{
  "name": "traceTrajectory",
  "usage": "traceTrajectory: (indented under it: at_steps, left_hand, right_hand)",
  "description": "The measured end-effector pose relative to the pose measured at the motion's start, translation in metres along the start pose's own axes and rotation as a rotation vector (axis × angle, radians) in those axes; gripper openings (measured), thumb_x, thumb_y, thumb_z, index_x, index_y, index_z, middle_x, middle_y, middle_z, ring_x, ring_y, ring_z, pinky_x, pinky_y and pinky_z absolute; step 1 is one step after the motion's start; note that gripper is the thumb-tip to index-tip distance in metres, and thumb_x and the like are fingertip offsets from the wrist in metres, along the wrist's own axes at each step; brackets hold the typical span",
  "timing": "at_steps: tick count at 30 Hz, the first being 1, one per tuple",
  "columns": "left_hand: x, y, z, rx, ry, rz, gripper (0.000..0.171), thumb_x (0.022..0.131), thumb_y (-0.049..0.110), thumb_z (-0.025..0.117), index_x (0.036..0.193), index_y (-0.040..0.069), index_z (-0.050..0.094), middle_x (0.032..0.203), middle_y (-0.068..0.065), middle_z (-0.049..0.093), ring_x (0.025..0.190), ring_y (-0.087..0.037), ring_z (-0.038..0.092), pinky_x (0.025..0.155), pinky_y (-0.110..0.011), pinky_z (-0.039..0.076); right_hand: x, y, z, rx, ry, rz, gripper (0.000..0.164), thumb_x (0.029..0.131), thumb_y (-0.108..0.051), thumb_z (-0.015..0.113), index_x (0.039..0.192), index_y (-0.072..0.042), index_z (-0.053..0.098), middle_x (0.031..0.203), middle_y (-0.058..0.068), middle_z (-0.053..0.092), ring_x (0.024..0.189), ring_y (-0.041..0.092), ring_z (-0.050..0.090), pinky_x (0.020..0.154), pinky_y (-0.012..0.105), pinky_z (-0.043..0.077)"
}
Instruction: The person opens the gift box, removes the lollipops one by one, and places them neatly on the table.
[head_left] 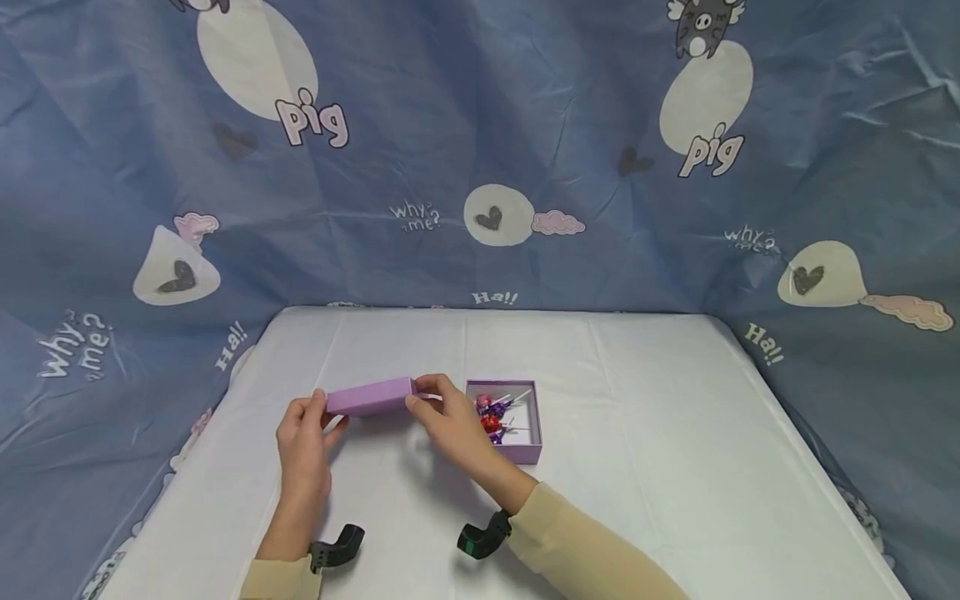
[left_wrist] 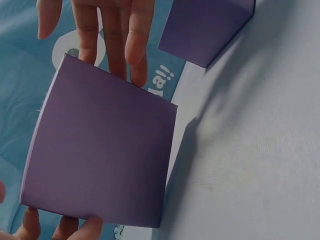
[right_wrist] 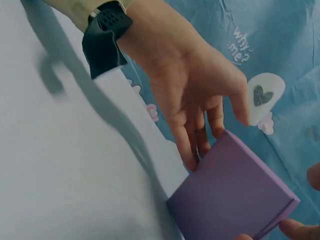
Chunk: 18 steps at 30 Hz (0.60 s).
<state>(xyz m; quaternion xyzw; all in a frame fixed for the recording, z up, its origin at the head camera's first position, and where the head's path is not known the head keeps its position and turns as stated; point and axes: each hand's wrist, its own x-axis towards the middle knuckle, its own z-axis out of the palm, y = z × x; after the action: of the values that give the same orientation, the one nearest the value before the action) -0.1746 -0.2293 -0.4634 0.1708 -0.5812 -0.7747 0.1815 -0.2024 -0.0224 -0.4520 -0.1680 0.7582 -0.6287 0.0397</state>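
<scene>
Holding lid (head_left: 371, 397) above table (head_left: 675, 433), left of box (head_left: 517, 454) with lollipops (head_left: 491, 423) inside. Gripping lid's left end with fingers of left hand (head_left: 305, 450), right end with those of right hand (head_left: 461, 429). Backed by cloth (head_left: 420, 100) along the far side.

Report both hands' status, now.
Left hand: holding one edge of the flat square purple cardboard-like lid.
Right hand: holding the lid's opposite edge.
</scene>
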Motion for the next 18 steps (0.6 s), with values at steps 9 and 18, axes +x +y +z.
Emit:
traceTrajectory:
  at_steps: [9, 18]
  left_hand:
    - [-0.001, -0.001, -0.007, 0.093, 0.049, -0.021, 0.034, 0.101, 0.022, 0.063, 0.101, -0.009, 0.051, 0.107, -0.01, 0.055, 0.098, -0.013, 0.064, 0.085, -0.026, 0.058]
    - [-0.008, -0.002, -0.024, 0.275, 0.046, -0.037, 0.036, 0.101, 0.023, 0.061, 0.118, -0.009, 0.065, 0.109, -0.009, 0.062, 0.092, -0.011, 0.059, 0.075, -0.016, 0.054]
  right_hand:
    - [-0.007, 0.002, 0.01, 0.02, -0.009, 0.012, 0.054, 0.097, -0.03, 0.066, 0.14, -0.001, 0.052, 0.138, 0.01, 0.057, 0.124, 0.029, 0.059, 0.095, 0.029, 0.053]
    - [-0.02, 0.008, 0.018, 0.015, -0.046, 0.031, 0.059, 0.096, -0.027, 0.064, 0.145, 0.001, 0.048, 0.144, 0.015, 0.054, 0.128, 0.029, 0.057, 0.096, 0.028, 0.052]
